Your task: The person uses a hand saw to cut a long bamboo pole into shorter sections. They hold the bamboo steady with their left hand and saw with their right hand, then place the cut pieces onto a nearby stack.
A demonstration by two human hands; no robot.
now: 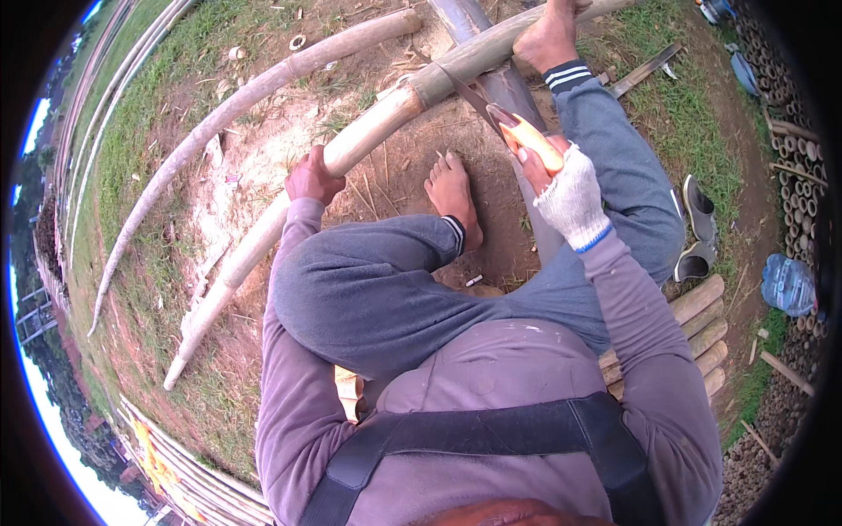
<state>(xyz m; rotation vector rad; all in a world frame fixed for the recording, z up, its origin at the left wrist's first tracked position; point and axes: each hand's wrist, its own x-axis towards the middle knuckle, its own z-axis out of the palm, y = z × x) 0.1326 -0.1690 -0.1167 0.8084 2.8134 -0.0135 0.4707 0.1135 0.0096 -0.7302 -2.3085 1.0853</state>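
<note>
I sit on a bundle of bamboo with a long pale bamboo pole (368, 131) lying across in front of me. My left hand (311, 180), bare, grips the pole from below near its peeled part. My right hand (557, 180) wears a white knit glove and is shut on the orange handle of a knife (526, 136). The dark blade (469, 92) rests against the pole where the green skin meets the pale stripped part. One bare foot (548, 35) presses on the pole further up; the other foot (454, 195) rests on the dirt beneath it.
A second long bamboo pole (219, 123) lies on the grass to the left. A grey bamboo pole (513, 96) runs under my leg. A pair of shoes (697, 232), a plastic water bottle (788, 282) and stacked bamboo ends (794, 149) are on the right. Another blade (645, 70) lies on the grass.
</note>
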